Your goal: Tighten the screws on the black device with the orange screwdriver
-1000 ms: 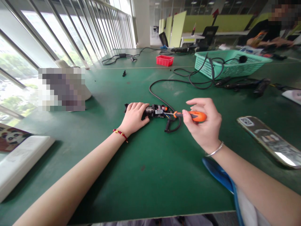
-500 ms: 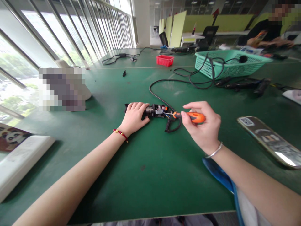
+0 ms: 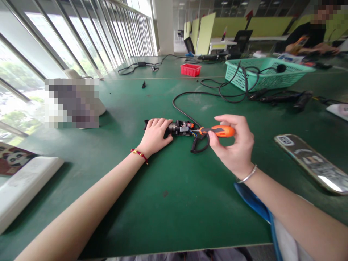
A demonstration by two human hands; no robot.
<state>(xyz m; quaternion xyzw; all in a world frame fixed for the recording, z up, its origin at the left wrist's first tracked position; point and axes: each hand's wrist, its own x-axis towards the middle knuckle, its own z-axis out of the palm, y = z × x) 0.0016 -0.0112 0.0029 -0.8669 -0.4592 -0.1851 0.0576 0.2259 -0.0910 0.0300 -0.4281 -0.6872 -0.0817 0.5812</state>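
gripping the left end of an opened black device on a green table, a person's left hand curls over it, while the right hand holds an orange-and-gray screwdriver, thumb against the handle and forefinger arched above, the shaft reaching the device's right end near exposed wires. beyond the device sit a red plastic bin and, farther right, a mint-green basket with black cable. a smartphone lies to the device's right.

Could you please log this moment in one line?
left hand: on black device; right hand: holding orange screwdriver at device; black device: on green table, wires exposed
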